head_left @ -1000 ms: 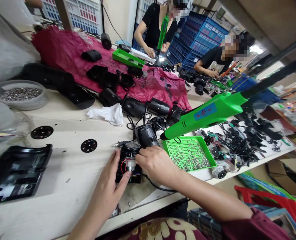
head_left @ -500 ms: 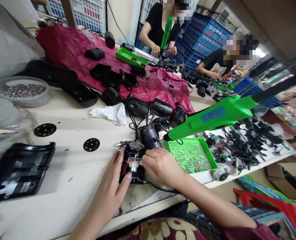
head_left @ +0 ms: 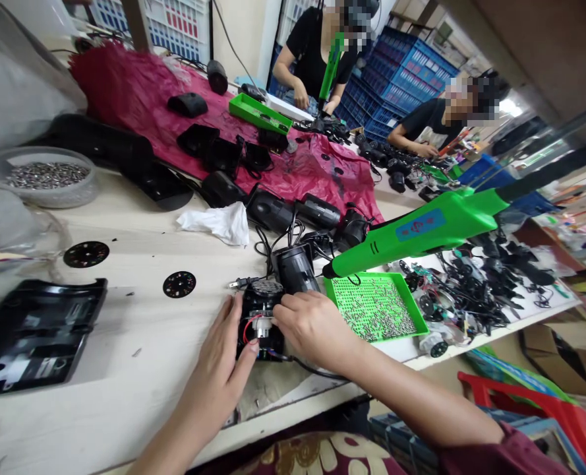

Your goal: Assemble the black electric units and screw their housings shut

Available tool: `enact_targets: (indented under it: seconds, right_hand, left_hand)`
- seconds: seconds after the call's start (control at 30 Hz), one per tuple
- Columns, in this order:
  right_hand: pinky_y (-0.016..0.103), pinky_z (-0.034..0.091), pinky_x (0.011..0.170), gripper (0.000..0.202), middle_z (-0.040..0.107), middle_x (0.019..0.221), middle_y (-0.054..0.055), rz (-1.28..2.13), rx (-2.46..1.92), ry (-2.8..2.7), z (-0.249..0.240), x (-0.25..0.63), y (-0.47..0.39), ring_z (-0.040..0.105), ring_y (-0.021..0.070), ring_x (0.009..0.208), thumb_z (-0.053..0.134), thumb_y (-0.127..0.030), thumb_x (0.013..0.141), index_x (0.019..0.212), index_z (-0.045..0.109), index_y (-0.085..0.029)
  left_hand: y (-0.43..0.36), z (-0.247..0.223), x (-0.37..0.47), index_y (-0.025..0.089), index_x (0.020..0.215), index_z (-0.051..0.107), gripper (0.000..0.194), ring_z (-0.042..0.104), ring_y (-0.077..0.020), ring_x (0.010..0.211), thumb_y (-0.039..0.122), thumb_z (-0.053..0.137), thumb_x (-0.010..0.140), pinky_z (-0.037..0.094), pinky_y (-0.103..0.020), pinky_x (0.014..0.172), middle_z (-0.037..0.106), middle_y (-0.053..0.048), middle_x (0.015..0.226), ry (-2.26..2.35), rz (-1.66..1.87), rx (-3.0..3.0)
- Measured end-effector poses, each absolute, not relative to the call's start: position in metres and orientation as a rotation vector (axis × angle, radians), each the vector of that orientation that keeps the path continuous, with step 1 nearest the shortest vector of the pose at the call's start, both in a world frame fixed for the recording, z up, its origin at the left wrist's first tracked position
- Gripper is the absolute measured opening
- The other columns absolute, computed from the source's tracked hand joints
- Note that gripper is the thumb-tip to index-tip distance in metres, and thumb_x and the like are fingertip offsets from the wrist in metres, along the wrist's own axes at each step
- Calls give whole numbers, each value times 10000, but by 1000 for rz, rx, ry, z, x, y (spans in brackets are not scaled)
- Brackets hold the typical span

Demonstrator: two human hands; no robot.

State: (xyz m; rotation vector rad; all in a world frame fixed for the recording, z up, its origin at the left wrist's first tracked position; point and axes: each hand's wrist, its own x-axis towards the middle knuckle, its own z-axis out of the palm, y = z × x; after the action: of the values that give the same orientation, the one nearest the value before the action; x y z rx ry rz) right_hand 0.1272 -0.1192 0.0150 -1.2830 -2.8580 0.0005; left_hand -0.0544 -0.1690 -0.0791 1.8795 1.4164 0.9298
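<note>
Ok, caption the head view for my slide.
Left hand and right hand on an open black housing near a green tray of screws.

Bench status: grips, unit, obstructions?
Left grip holding unit; right grip at its right side, pinch unclear. Unit open, red wires exposed. Driver hangs just beyond right grip.

A black plastic casing (head_left: 275, 344) lies with its insides facing up on the worktop (head_left: 139, 402), near the front edge — a pale, silvery motor (head_left: 261, 326) sits in its middle, a loop of red wire (head_left: 246, 328) curving beside it. A round, dark, patterned piece (head_left: 267, 287) lies flat at the far end.
</note>
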Motion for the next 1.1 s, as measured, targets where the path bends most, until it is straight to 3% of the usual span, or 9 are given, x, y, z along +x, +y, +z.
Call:
enact_targets:
  seconds: [0.43, 0.7, 1.1]
  right_hand:
    - [322, 279, 606, 159, 627, 742, 15, 52, -1297, -2830, 16, 132, -119, 516, 166, 621, 549, -211, 926, 774, 585, -179]
    - [304, 304, 635, 242, 600, 718, 10, 59, -1338, -2702, 14, 141, -128, 535, 166, 656, 477, -251, 973, 770, 587, -178]
    - [330, 280, 632, 138, 607, 746, -9, -128, -1178, -2886, 16, 133, -121, 517, 184, 662, 600, -191, 903, 772, 559, -202]
  left_hand:
    - [-170, -78, -51, 409, 1534, 42, 671, 219, -276, 1462, 319, 410, 981, 326, -565, 1110, 245, -73, 1615, 1415, 935, 1861]
    - [-178, -77, -40, 351, 1544, 40, 683, 204, -281, 1467, 313, 421, 978, 333, -581, 1101, 295, -128, 1589, 1516, 1015, 1882]
    - [-178, -83, -38, 278, 1547, 106, 676, 212, -289, 1463, 294, 451, 965, 355, -591, 1074, 334, -190, 1558, 1543, 1072, 1914]
